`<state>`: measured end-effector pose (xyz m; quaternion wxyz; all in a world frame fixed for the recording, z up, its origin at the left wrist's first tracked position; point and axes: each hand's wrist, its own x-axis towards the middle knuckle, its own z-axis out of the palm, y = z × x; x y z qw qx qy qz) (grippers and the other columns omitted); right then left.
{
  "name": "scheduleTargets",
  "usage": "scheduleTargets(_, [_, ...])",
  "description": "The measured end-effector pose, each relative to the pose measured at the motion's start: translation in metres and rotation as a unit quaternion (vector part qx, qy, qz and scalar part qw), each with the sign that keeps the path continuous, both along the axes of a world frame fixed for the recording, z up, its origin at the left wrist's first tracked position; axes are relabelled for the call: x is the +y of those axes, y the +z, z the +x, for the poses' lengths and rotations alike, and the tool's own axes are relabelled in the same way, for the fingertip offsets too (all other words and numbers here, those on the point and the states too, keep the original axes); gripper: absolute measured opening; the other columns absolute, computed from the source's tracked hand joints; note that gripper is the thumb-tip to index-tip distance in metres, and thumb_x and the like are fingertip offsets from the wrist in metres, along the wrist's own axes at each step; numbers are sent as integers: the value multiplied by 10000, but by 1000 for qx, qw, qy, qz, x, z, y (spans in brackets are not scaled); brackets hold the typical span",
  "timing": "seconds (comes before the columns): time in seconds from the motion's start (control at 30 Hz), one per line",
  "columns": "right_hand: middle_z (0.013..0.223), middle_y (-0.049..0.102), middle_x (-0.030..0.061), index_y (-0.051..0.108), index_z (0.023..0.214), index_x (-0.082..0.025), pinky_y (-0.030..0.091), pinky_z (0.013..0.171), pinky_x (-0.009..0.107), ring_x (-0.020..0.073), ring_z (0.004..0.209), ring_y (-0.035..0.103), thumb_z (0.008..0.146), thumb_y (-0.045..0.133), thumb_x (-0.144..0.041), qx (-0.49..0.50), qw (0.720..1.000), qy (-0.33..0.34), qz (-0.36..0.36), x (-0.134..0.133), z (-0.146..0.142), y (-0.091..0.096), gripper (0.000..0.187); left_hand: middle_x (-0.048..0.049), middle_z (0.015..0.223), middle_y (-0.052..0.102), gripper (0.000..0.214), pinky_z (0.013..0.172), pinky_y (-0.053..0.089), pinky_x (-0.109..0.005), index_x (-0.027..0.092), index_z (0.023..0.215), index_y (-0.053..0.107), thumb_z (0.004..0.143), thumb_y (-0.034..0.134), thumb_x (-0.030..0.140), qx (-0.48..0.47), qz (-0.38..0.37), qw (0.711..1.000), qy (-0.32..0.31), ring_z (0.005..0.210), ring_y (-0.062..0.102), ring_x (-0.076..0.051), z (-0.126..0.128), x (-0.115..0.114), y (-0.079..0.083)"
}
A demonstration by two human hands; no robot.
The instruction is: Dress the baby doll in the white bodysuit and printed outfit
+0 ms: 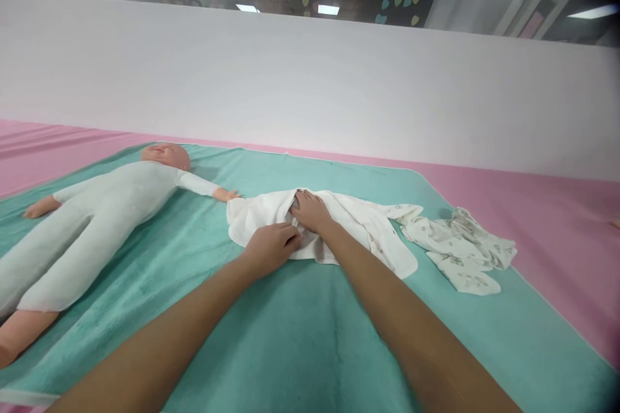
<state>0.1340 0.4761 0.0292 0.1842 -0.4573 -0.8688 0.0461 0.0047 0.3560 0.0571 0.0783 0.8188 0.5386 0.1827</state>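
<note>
A white baby garment [361, 222] lies spread on a teal towel [300, 335] in the middle of the view. My left hand [271, 246] rests on the garment's near edge with its fingers curled onto the cloth. My right hand [311, 211] is just beyond it, its fingers tucked under a fold of the same garment. A baby doll [104, 203] in a white bodysuit lies on its back at the left of the towel. One of its arms stretches toward the garment.
A second crumpled patterned white garment [462, 248] lies at the towel's right edge. The towel covers a pink sheet [547, 206]. A low white wall [310, 84] runs across behind it.
</note>
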Motion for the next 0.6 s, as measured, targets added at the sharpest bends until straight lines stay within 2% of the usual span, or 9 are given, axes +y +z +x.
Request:
scheduleTargets(0.1, [1289,504,140,484,1195,-142,293,1025,450,278,1248,380,918,367,-348,-3,1000,-17,-2,15,-6,0,364,-3,689,575,397,567,305,-282,193,692,507,932,298,431,10,-5,1000,-21,640,524,-147,2,-2,-1])
scheduleTargets(0.23, [1298,496,131,488,1201,-141,294,1025,428,267,1232,396,921,356,-330,-10,1000,-19,1,16,-8,0,362,-3,703,579,387,568,319,-285,195,690,505,933,298,414,-8,5,1000,-21,654,526,-144,1,-2,0])
scheduleTargets(0.33, [1354,446,150,456,1263,-102,278,1041,410,262,1262,372,934,322,-293,-20,1000,-11,0,9,-10,1,403,-19,780,602,320,626,369,-292,204,733,547,921,333,351,-31,63,996,47,760,548,-164,-12,6,0])
scheduleTargets(0.43, [1445,331,158,400,1336,-67,231,1075,432,274,1334,280,952,284,-322,-34,999,3,-10,-7,-7,1,475,-58,918,619,227,803,411,-335,195,855,587,888,380,282,-38,129,981,139,927,544,-207,-36,19,-3])
scheduleTargets(0.5, [1469,300,130,387,1361,-85,208,1092,445,271,1358,244,959,270,-388,-44,999,17,-21,-24,1,2,516,-99,1052,602,226,890,400,-392,181,960,587,865,409,282,-31,123,971,204,1066,505,-257,-52,26,-5])
scheduleTargets(0.6, [1498,250,70,340,1407,-149,173,1116,443,236,1385,194,964,222,-472,-46,997,53,-43,-60,28,5,561,-151,1241,516,316,908,388,-511,177,1070,557,858,404,354,-9,72,956,284,1195,423,-333,-63,28,-7])
